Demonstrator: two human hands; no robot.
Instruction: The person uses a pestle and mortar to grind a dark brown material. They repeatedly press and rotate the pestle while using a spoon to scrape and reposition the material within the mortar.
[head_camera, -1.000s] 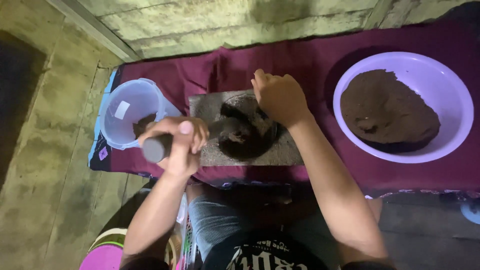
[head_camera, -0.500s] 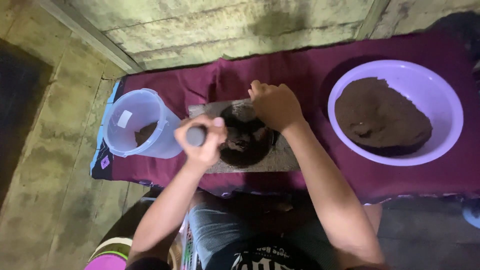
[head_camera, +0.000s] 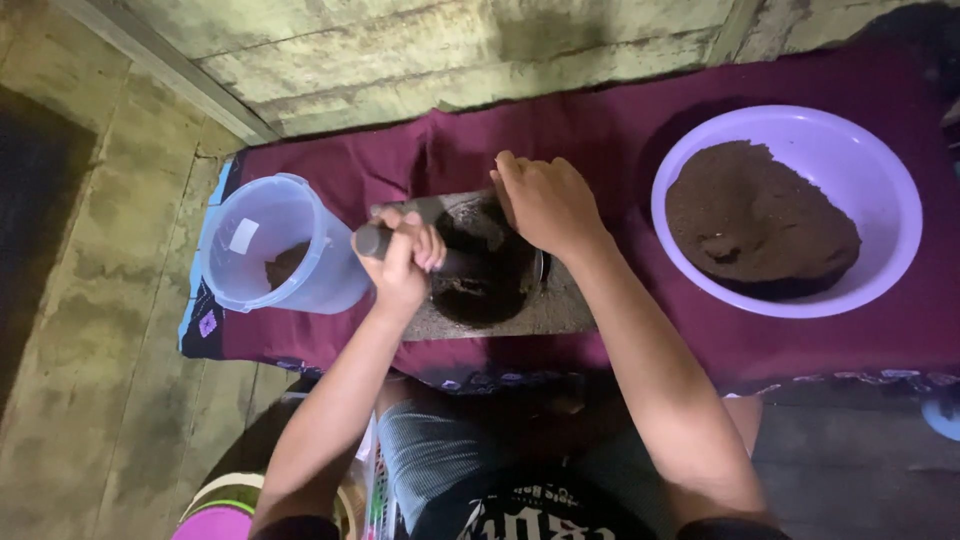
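Observation:
My left hand (head_camera: 403, 258) grips a dark grey pestle (head_camera: 372, 240) that points down into a round stone mortar (head_camera: 487, 290) filled with dark brown paste. The mortar rests on a grey stone slab (head_camera: 560, 312) in the middle of a maroon cloth (head_camera: 600, 130). My right hand (head_camera: 545, 200) lies over the mortar's far rim, fingers curled on it. The pestle's lower end is hidden behind my left hand.
A clear plastic jug (head_camera: 275, 245) with a little brown powder stands left of the slab. A lilac basin (head_camera: 880, 200) holding a mound of brown paste sits at the right. Stone floor lies to the left, a wall edge behind.
My left hand has brought the pestle from beside the jug rightward and down into the mortar. My right hand has stayed on the mortar's rim.

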